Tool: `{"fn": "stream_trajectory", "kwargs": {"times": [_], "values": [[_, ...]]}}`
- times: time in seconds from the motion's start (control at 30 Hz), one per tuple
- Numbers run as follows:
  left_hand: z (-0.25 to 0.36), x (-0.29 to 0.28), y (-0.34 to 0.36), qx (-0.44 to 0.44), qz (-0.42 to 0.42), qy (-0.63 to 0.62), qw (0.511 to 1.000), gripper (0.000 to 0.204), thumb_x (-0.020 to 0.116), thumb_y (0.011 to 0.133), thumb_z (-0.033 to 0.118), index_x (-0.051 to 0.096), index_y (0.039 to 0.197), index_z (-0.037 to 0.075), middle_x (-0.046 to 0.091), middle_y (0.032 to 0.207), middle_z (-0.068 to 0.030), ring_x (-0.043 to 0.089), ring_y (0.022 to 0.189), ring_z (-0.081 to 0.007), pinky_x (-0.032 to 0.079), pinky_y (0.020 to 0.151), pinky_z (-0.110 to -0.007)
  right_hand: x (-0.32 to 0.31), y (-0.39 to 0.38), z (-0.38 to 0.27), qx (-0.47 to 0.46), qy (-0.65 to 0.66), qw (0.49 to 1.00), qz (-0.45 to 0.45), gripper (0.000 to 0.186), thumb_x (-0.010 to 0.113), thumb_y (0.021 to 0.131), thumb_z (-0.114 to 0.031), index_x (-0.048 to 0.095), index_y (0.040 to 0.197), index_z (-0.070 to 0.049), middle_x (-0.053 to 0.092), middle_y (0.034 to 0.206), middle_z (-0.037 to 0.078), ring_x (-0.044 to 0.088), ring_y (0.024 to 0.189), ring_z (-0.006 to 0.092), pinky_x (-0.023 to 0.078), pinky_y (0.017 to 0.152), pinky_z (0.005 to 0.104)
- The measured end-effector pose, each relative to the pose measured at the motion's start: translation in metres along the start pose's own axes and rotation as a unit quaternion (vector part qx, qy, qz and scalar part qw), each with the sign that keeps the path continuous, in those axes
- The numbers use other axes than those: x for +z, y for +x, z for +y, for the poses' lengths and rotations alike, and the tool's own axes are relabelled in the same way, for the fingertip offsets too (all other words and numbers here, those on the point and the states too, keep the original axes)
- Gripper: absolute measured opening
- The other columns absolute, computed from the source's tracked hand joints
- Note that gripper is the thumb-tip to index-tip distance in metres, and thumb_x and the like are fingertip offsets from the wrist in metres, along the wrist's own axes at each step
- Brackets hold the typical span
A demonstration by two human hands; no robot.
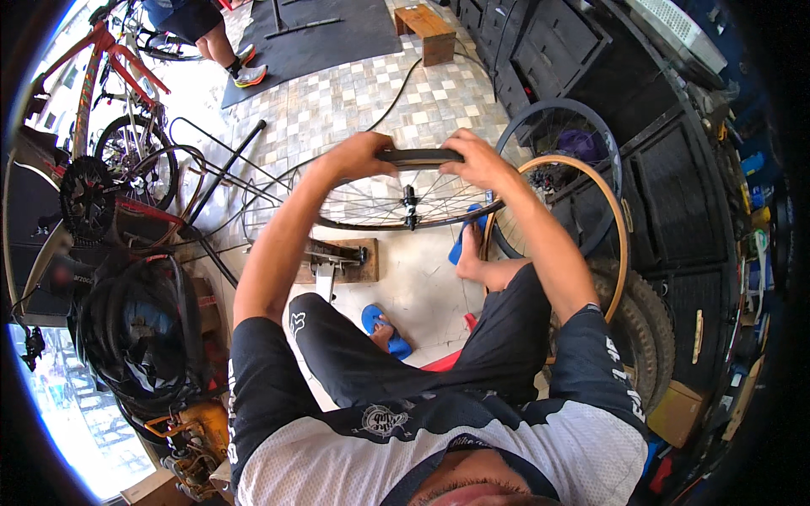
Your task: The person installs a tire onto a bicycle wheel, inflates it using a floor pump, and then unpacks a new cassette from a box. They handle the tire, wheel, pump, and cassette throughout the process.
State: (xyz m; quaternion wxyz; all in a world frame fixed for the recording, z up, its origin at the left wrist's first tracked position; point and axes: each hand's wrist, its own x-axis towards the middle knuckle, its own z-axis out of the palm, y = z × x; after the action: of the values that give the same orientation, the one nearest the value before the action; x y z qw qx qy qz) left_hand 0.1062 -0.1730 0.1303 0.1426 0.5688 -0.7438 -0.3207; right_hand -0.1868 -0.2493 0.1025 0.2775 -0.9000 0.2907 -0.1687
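A bicycle wheel (420, 158) with a black tyre and thin spokes is held out in front of my knees. Its far edge is gripped by my left hand (361, 157) and my right hand (477, 160), a short stretch of tyre and rim showing between them. Both hands have their fingers wrapped over the tyre, with the thumbs toward the rim's inner side. The dark hub (410, 207) sits in the middle of the spokes. Whether the tyre bead is fully seated cannot be made out.
More wheels, one tan-rimmed (624, 244), lean by black cabinets (666, 185) on my right. A red bicycle (91, 76) and a bundle of black tyres (139, 329) are on my left. Below the wheel is a metal stand on a wooden base (361, 268). Another person's legs (221, 52) and a wooden stool (429, 30) are farther off.
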Motion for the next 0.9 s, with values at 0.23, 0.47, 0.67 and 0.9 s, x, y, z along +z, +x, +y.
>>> {"fn": "stream_trajectory", "kwargs": {"times": [0.23, 0.47, 0.67, 0.9], "values": [[-0.053, -0.016, -0.042, -0.043, 0.049, 0.070, 0.995, 0.041, 0.089, 0.079, 0.024, 0.070, 0.106, 0.001, 0.072, 0.092, -0.0199, 0.070, 0.088, -0.0374, 0.053, 0.079, -0.045, -0.023, 0.026, -0.002, 0.004, -0.043, 0.994, -0.102, 0.047, 0.081, 0.087, -0.036, 0.069, 0.117, -0.002, 0.071, 0.111, 0.020, 0.066, 0.111, 0.0386, 0.051, 0.095, 0.0466], [-0.041, 0.019, -0.027, 0.007, 0.122, 0.063, 0.991, 0.041, 0.088, 0.079, 0.025, 0.070, 0.107, 0.001, 0.073, 0.095, -0.0209, 0.071, 0.090, -0.0384, 0.054, 0.079, -0.044, 0.020, 0.065, -0.067, -0.013, -0.133, 0.985, -0.111, 0.035, 0.075, 0.093, -0.033, 0.065, 0.110, -0.004, 0.072, 0.115, 0.018, 0.067, 0.114, 0.0389, 0.052, 0.095, 0.0504], [-0.136, 0.053, -0.101, -0.113, 0.161, 0.011, 0.980, 0.037, 0.086, 0.083, 0.021, 0.070, 0.108, 0.000, 0.074, 0.091, -0.0206, 0.072, 0.086, -0.0342, 0.055, 0.082, -0.044, 0.000, 0.038, -0.046, -0.008, -0.115, 0.993, -0.029, 0.039, 0.076, 0.092, -0.028, 0.067, 0.120, -0.002, 0.071, 0.121, 0.018, 0.064, 0.120, 0.0372, 0.052, 0.101, 0.0487], [-0.060, 0.023, -0.080, -0.034, 0.168, 0.027, 0.985, 0.037, 0.083, 0.086, 0.020, 0.069, 0.113, -0.001, 0.073, 0.100, -0.0212, 0.071, 0.094, -0.0359, 0.055, 0.085, -0.043, -0.056, -0.007, -0.012, 0.042, -0.055, 0.998, -0.014, 0.041, 0.080, 0.087, -0.020, 0.066, 0.119, 0.001, 0.069, 0.113, 0.022, 0.068, 0.107, 0.0390, 0.052, 0.093, 0.0440]]}}
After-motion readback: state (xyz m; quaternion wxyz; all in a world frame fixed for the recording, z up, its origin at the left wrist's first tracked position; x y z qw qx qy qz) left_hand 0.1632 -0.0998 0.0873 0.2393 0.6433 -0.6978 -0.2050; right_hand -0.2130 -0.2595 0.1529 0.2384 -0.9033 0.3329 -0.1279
